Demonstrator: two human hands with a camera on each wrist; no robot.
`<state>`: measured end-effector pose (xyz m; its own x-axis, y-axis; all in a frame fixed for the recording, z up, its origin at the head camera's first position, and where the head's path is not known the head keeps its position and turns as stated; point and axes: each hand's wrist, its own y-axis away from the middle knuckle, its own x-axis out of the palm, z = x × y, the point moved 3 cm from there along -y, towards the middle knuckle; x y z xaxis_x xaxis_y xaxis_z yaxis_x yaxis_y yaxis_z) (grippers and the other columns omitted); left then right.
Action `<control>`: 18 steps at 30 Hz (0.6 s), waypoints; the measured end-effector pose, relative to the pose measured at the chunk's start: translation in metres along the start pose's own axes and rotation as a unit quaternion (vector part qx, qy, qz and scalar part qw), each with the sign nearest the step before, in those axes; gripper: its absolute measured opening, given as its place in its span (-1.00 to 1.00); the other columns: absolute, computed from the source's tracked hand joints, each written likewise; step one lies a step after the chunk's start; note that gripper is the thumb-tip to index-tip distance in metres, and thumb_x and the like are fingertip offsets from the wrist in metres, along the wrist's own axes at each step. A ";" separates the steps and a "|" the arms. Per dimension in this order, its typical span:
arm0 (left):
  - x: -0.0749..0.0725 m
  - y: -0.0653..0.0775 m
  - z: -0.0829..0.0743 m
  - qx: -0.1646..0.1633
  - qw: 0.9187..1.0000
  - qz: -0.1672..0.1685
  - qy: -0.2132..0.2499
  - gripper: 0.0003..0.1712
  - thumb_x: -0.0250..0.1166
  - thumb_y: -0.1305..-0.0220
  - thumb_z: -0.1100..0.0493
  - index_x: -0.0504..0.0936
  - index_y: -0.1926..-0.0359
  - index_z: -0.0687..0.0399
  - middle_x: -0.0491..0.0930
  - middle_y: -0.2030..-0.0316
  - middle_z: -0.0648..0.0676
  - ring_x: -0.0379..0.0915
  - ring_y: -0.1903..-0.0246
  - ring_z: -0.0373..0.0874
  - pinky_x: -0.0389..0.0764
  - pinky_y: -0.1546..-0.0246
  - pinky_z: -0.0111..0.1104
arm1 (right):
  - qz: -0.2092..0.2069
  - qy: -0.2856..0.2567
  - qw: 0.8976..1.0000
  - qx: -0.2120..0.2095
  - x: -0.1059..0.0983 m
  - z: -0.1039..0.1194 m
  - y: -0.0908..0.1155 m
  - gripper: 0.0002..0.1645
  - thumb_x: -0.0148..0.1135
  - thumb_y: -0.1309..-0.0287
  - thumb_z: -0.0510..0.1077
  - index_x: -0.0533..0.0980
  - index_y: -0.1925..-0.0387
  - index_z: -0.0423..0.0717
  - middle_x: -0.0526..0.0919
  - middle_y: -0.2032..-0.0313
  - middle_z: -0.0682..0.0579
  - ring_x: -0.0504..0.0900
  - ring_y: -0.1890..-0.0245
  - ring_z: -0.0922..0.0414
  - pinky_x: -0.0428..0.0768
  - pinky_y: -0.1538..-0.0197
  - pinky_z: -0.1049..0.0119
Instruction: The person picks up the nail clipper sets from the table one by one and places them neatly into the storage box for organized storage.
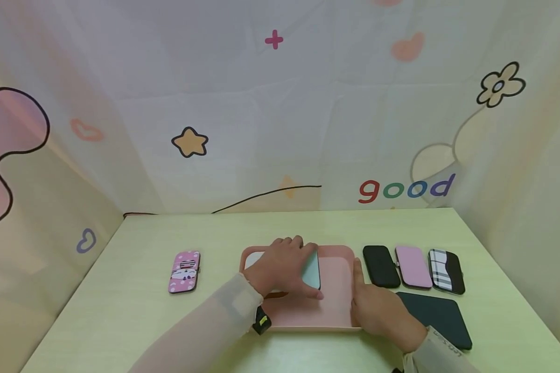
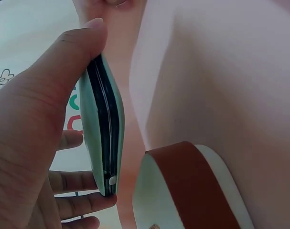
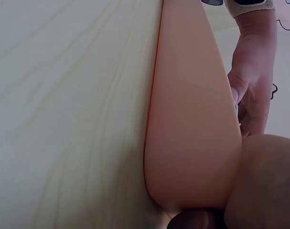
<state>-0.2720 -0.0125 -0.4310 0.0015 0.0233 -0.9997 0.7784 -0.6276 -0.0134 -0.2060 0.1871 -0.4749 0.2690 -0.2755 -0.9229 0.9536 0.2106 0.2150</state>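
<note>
My left hand (image 1: 284,267) hovers over the pink tray (image 1: 336,311) and pinches a mint-green case (image 1: 311,272) on its edge between thumb and fingers. The left wrist view shows that case (image 2: 104,133) shut, its dark seam facing the camera. Below it a white and brown case (image 2: 187,191) lies in the tray (image 2: 221,86), partly hidden under my hand in the head view. My right hand (image 1: 378,305) rests flat against the tray's right rim, thumb stretched along the edge. The right wrist view shows the tray's side (image 3: 192,119) and the left hand (image 3: 252,86) beyond.
To the right of the tray lie a black case (image 1: 380,266), a pink case (image 1: 413,267) and a plaid case (image 1: 446,270), with a larger dark case (image 1: 436,316) in front. A pink patterned case (image 1: 184,271) lies left. Curtain walls enclose the pale green table (image 1: 121,311).
</note>
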 end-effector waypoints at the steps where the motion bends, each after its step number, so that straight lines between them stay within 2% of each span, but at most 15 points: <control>1: 0.001 -0.001 0.000 0.000 1.000 0.003 -0.002 0.13 0.25 0.15 -0.69 0.36 -0.35 -0.18 0.49 0.07 -0.04 0.43 0.15 -0.13 0.48 -0.05 -0.19 | 0.000 -0.001 1.000 0.000 0.000 0.000 0.000 -0.01 -0.06 -0.36 -0.12 -0.36 -0.57 -0.26 0.42 0.70 0.09 0.28 0.77 0.18 0.12 0.65 0.29; 7: 0.006 -0.004 -0.003 0.000 1.000 0.024 -0.011 0.17 0.23 0.16 -0.71 0.36 -0.38 -0.16 0.51 0.07 -0.04 0.44 0.20 -0.15 0.48 0.04 -0.24 | -0.002 -0.004 1.000 -0.001 0.000 0.000 0.000 -0.02 -0.06 -0.36 -0.12 -0.36 -0.57 -0.26 0.42 0.70 0.09 0.29 0.78 0.17 0.15 0.66 0.29; 18: 0.008 -0.007 -0.004 -0.008 0.998 0.056 -0.013 0.20 0.24 0.14 -0.70 0.31 -0.43 -0.16 0.52 0.02 -0.02 0.46 0.17 -0.11 0.48 -0.01 -0.22 | -0.005 0.000 1.000 -0.004 0.000 0.000 0.000 0.00 -0.03 -0.34 -0.12 -0.35 -0.57 -0.27 0.42 0.71 0.10 0.30 0.78 0.17 0.15 0.66 0.29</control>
<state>-0.2747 -0.0048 -0.4389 0.0725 -0.0669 -0.9951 0.7839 -0.6131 0.0983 -0.2064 0.1867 -0.4749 0.2585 -0.2780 -0.9251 0.9555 0.2144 0.2026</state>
